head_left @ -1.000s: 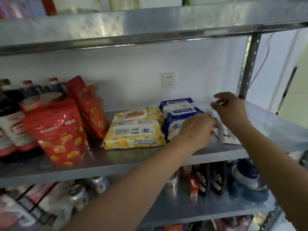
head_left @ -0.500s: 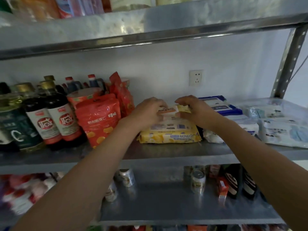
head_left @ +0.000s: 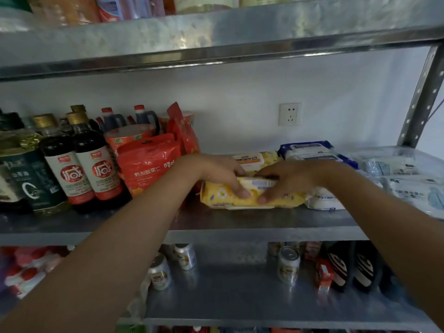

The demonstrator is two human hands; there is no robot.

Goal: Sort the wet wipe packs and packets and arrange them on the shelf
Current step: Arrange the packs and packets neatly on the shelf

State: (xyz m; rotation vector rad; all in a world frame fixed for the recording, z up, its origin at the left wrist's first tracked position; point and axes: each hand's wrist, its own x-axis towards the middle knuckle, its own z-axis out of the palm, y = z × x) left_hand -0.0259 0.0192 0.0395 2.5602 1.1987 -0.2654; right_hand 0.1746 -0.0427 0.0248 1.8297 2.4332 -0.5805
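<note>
Left hand (head_left: 222,173): we grip the yellow pack (head_left: 217,195).
Right hand (head_left: 292,179): we grip the same pack.
Pack: on the shelf (head_left: 240,219), near blue packs (head_left: 310,150).

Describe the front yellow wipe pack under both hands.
The front yellow wipe pack is soft, glossy plastic, yellow with a flower print and a pale flap on top. It lies flat, long side forward, on the shelf. The left hand and right hand grip it, thumbs on its front face. A white pack sits beside its right end.
</note>
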